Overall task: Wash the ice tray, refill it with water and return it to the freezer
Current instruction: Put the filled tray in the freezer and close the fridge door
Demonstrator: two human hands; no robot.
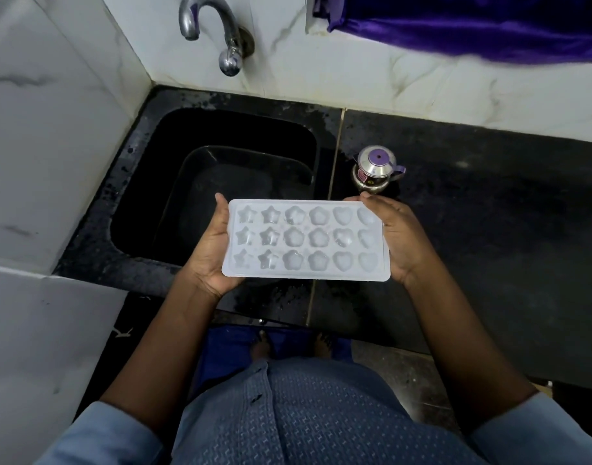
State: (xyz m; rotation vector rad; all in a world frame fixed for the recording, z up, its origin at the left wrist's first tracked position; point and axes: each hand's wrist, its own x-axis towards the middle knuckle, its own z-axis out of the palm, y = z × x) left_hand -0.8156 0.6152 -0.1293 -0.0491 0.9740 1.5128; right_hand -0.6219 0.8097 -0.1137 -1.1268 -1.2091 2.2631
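Black stone worktop [489,229] runs below us, wet around the sink [220,182]. Nearest, we hold the white ice tray [306,241] level over the worktop's front edge, left hand [210,250] cupped under its left end, right hand [393,236] wrapped around its right end. The cells look filled, though we cannot be sure. If so, we should keep it flat and turn slowly. Beyond stand a small steel pot [375,169] and the closed tap [217,31].
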